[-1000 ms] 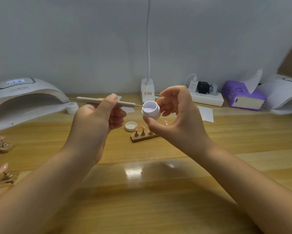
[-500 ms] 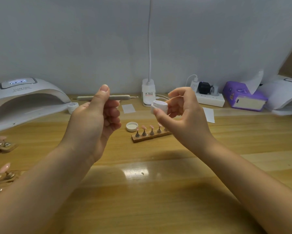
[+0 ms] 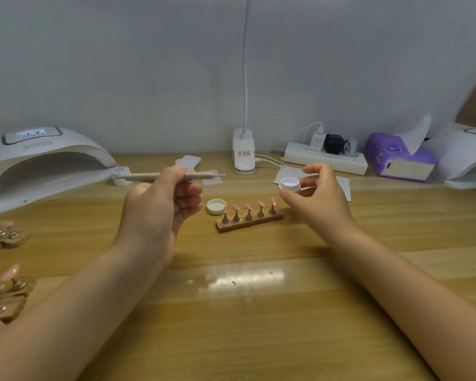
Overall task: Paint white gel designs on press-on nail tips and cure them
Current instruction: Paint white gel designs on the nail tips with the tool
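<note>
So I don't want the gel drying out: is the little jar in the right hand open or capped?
Open. The gel jar shows its pale contents; its white lid lies on the table.

Lid (image 3: 216, 206) left of nail stand (image 3: 249, 221), lamp (image 3: 43, 160) far left.

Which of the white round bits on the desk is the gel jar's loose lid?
Start at the wooden nail stand mid-desk, with five pink tips. The lid lies off its left end, open side up. Unlike the small white pot beside the curing lamp, it is shallow.
</note>
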A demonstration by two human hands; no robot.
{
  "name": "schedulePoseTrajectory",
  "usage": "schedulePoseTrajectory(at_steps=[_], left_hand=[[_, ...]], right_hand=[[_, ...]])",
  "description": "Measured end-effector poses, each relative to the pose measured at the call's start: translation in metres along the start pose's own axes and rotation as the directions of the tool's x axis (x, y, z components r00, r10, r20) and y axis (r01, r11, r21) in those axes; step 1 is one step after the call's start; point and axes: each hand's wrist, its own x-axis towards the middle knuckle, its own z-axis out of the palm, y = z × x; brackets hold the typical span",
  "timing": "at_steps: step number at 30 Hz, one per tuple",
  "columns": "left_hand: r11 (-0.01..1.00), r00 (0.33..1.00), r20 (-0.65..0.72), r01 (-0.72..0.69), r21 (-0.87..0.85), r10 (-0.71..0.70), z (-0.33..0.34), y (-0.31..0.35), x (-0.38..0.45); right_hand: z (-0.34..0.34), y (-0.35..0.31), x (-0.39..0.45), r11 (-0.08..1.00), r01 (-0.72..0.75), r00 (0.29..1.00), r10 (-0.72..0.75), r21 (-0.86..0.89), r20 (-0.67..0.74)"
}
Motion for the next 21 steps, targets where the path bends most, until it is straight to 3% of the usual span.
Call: schedulePoseTrajectory(at_steps=[11,19,21], left_hand=[[0.996,0.999,-0.029,-0.016,0.093,0.019,-0.014,-0.026,0.002],[0.996,0.998,-0.047,-0.035,0.079,0.038,-0.016,-0.029,0.002],[0.997,0.998,-0.056,-0.036,0.072,0.040,-0.016,-0.030,0.003]], right_hand=[[0.005,0.021,0.004,0.982,-0.107,0.987,0.124,-0.155,0.103],[0.007,0.019,0.003,0.958,-0.069,0.990,0.101,-0.278,0.102],[0.007,0.012,-0.001,0.937,0.025,0.998,-0.004,-0.348,0.061]])
